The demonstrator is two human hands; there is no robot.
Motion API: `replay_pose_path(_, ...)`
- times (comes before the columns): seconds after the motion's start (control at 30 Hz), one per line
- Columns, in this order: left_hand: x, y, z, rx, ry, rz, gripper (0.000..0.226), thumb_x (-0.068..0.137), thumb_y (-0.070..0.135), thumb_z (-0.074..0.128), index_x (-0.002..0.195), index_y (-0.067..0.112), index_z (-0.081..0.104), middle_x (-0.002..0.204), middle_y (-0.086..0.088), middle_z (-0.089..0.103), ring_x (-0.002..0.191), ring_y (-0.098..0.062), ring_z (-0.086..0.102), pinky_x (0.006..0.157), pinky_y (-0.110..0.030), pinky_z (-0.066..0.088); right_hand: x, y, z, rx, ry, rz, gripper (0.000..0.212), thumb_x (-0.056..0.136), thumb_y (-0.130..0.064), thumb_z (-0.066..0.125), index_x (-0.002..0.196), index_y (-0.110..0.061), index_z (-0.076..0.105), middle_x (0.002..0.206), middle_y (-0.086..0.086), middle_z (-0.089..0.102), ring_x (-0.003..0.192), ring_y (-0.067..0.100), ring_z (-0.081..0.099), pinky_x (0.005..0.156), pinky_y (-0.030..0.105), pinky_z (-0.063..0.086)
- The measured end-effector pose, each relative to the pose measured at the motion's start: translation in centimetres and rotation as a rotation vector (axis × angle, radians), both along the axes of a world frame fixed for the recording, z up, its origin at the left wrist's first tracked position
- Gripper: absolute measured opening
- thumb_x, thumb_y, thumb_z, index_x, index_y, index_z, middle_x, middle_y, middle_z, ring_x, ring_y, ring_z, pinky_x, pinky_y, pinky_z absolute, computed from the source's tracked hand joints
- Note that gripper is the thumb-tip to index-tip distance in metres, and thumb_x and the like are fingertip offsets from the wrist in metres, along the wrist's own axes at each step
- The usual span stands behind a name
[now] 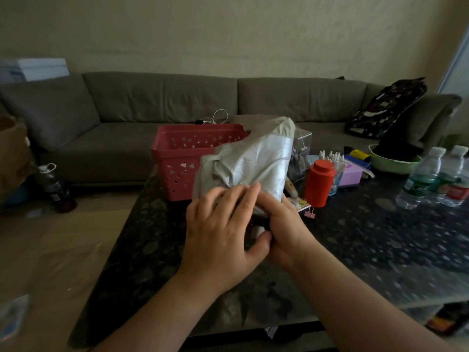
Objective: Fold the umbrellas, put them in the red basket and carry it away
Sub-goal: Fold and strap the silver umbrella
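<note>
A silver-grey umbrella point(253, 158) with its canopy gathered and crumpled points up and away from me over the dark speckled table point(368, 240). My left hand point(218, 229) wraps its fingers over the lower end of the canopy, thumb underneath near the handle. My right hand point(281, 224) grips the same lower end from the right side. The handle is mostly hidden between both hands. The red basket point(177, 158) with triangular holes stands on the table just behind and left of the umbrella; its inside is partly hidden.
To the right on the table stand a red canister point(318, 182), a purple box point(351, 175), a green bowl point(390, 163) and several water bottles point(431, 176). A grey sofa point(152, 107) runs behind. A dark bottle point(54, 186) stands on the floor at left.
</note>
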State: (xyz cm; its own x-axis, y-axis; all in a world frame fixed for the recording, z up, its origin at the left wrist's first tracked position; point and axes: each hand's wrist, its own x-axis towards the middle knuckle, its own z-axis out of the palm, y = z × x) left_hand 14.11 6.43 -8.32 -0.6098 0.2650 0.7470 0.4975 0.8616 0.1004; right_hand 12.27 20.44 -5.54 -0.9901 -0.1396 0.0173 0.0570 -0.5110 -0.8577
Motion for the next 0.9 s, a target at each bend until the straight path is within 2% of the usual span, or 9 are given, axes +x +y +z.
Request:
replay_pose_path(0.07,0.0,0.0,0.1,0.017,-0.021,0.036,0.070,0.090,0.067,0.058,0.146,0.025,0.062,0.143,0.005,0.060,0.130,-0.029,0.051,0.103,-0.049,0.039,-0.4,0.1,-0.1,-0.112,-0.121,0.026,0.059,0.098,-0.031,0.069,0.145,0.001,0.051,0.133,0.028,0.065,0.117,0.040,0.070,0.088,0.049,0.061)
replay_pose_path(0.13,-0.1,0.0,0.0,0.037,-0.096,0.067,0.070,0.091,0.073,0.053,0.144,0.029,0.064,0.137,0.003,0.057,0.127,-0.029,0.049,0.100,-0.049,0.041,-0.7,0.2,-0.1,-0.151,-0.197,0.015,0.065,0.098,-0.037,0.069,0.150,-0.005,0.047,0.138,0.031,0.063,0.122,0.046,0.067,0.095,0.055,0.058)
replay_pose_path(0.23,0.2,0.1,-0.2,0.074,-0.241,0.056,0.073,0.093,0.076,0.045,0.152,0.034,0.054,0.122,0.001,0.054,0.113,-0.024,0.052,0.093,-0.044,0.048,-1.0,0.5,-0.3,-0.143,-0.249,-0.017,0.058,0.099,-0.035,0.067,0.145,-0.003,0.052,0.131,0.031,0.067,0.116,0.046,0.070,0.091,0.054,0.059)
replay_pose_path(0.33,0.2,0.3,0.4,0.266,-0.585,-0.139,0.070,0.097,0.071,0.040,0.162,0.050,0.023,0.134,0.010,0.062,0.121,-0.010,0.060,0.100,-0.037,0.054,-0.9,0.5,-0.1,-0.158,-0.276,-0.030,0.053,0.100,-0.039,0.064,0.137,-0.002,0.061,0.114,0.024,0.075,0.102,0.037,0.076,0.082,0.048,0.063)
replay_pose_path(0.4,0.3,0.5,0.6,0.416,-0.729,-0.248,0.067,0.100,0.065,0.047,0.160,0.057,0.019,0.136,0.012,0.066,0.119,-0.002,0.063,0.101,-0.028,0.054,-0.7,0.4,0.2,-0.190,-0.317,0.009,0.055,0.101,-0.046,0.060,0.135,-0.002,0.063,0.108,0.021,0.076,0.094,0.035,0.078,0.080,0.048,0.063)
replay_pose_path(0.53,0.2,0.5,0.8,0.576,-0.728,-0.306,0.068,0.097,0.060,0.059,0.158,0.057,0.029,0.137,0.005,0.068,0.120,-0.006,0.065,0.099,-0.021,0.051,-0.8,0.1,0.2,-0.220,-0.336,0.062,0.063,0.102,-0.055,0.055,0.135,-0.003,0.065,0.114,0.021,0.076,0.100,0.035,0.077,0.092,0.051,0.058)
replay_pose_path(0.63,0.3,0.8,0.8,0.649,-0.667,-0.337,0.073,0.095,0.058,0.064,0.159,0.053,0.029,0.150,0.021,0.054,0.135,0.005,0.052,0.112,-0.024,0.046,-0.6,-0.3,0.2,-0.206,-0.281,0.065,0.057,0.103,-0.052,0.056,0.132,-0.005,0.067,0.117,0.018,0.076,0.106,0.033,0.076,0.093,0.048,0.059)
replay_pose_path(0.77,0.3,1.4,1.2,0.761,-0.582,-0.343,0.069,0.094,0.058,0.063,0.158,0.049,0.036,0.123,0.042,0.054,0.118,0.026,0.050,0.096,-0.001,0.041,0.1,-0.9,0.6,-0.263,-0.188,0.060,0.040,0.102,-0.036,0.062,0.129,-0.008,0.070,0.119,0.013,0.076,0.110,0.029,0.075,0.094,0.045,0.061)
replay_pose_path(0.9,0.0,1.2,1.2,0.846,-0.531,-0.363,0.054,0.099,0.044,0.066,0.150,0.045,0.047,0.123,0.035,0.063,0.117,0.020,0.058,0.093,-0.005,0.047,0.4,-1.5,0.5,-0.240,-0.159,0.081,0.047,0.100,-0.033,0.062,0.141,-0.010,0.063,0.135,0.014,0.071,0.125,0.029,0.069,0.105,0.046,0.054)
